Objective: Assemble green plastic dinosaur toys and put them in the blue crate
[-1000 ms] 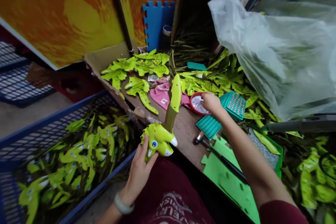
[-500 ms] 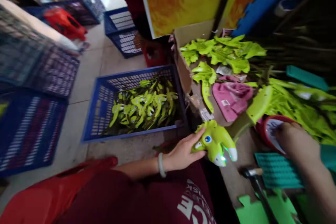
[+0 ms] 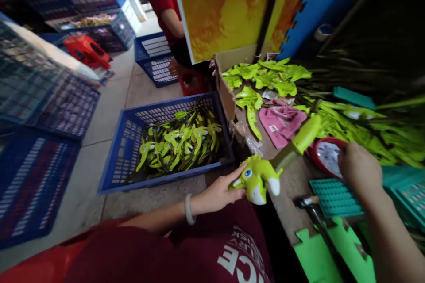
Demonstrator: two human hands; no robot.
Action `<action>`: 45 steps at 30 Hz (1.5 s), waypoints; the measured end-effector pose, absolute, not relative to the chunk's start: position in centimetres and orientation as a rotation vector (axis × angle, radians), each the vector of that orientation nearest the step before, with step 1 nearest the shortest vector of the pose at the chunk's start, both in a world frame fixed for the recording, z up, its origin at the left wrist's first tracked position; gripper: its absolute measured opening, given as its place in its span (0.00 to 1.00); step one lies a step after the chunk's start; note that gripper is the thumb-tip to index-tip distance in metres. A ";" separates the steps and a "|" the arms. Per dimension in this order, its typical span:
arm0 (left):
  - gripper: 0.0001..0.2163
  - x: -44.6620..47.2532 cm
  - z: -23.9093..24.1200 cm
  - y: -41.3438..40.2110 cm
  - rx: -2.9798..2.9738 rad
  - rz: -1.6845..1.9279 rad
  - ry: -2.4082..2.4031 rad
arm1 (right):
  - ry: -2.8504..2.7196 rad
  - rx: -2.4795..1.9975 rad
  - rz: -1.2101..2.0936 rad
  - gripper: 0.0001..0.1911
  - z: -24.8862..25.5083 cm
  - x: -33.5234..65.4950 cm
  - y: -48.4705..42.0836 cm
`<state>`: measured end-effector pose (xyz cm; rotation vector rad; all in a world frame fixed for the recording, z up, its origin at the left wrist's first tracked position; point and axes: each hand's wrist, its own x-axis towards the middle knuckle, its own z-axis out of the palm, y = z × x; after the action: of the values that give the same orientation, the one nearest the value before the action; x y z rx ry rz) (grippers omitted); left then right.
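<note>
My left hand point(image 3: 217, 192) is closed on the back of a lime-green toy dinosaur head point(image 3: 255, 179) with a blue eye and white-tipped jaws. A green-and-olive toy piece point(image 3: 303, 135) extends behind the head towards the upper right; whether the two are joined is unclear. At the right rim of a red bowl point(image 3: 315, 152) holding small whitish pieces, my right hand point(image 3: 360, 170) has its fingers curled. Its fingertips are hidden, and anything between them cannot be made out. A hammer point(image 3: 307, 202) lies on the table below the bowl.
A blue crate point(image 3: 166, 177) full of green toys stands on the floor at left. Green toy parts point(image 3: 282, 75) lie in a cardboard box, beside a pink cloth point(image 3: 280, 126). A teal basket point(image 3: 405, 194) is at right. Another person point(image 3: 166, 4) sits behind the yellow panel point(image 3: 226, 13).
My right hand has drawn back from inside the bowl to its right rim. The left hand keeps hold of the dinosaur head; the glowing spots at its mouth no longer show. The view has shifted.
</note>
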<state>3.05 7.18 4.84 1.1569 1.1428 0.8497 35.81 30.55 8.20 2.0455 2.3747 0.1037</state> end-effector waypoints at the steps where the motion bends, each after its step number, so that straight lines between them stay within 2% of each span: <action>1: 0.35 2.6 5.1 7.0 1.042 0.820 1.086 | 2.421 2.045 0.021 0.21 8.7 35.5 30.1; 6: 0.21 -0.1 7.0 8.6 0.631 0.767 0.855 | 2.476 2.164 -0.205 0.15 9.1 35.5 29.9; 12: 0.21 -0.6 9.4 12.2 0.463 0.698 0.709 | 2.590 2.425 -0.256 0.10 10.3 36.5 29.7; 16: 0.21 0.7 8.8 13.3 0.317 0.577 0.550 | 2.825 2.513 -0.145 0.12 13.5 34.1 25.1; 18: 0.23 1.6 8.6 13.2 0.289 0.422 0.485 | 3.091 2.352 -0.017 0.12 15.1 31.8 21.3; 20: 0.24 2.5 8.8 12.8 0.286 0.313 0.458 | 3.601 1.524 0.329 0.11 16.5 29.6 17.5; 22: 0.23 3.3 9.3 12.2 0.296 0.311 0.462 | 3.648 0.797 0.645 0.12 17.4 27.9 14.9; 24: 0.22 3.7 9.7 11.8 0.307 0.373 0.486 | 3.575 0.513 0.768 0.11 17.7 27.0 13.9; 36: 0.24 3.0 10.2 10.6 0.390 0.393 0.484 | 3.528 0.182 0.862 0.15 17.7 24.9 15.5; 45: 0.25 2.9 11.1 9.7 0.529 0.500 0.576 | 3.593 0.138 0.825 0.12 16.1 25.2 15.4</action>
<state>2.92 9.71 11.13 0.5289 0.5756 0.4999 25.16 15.41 16.11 0.1379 3.5933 0.8249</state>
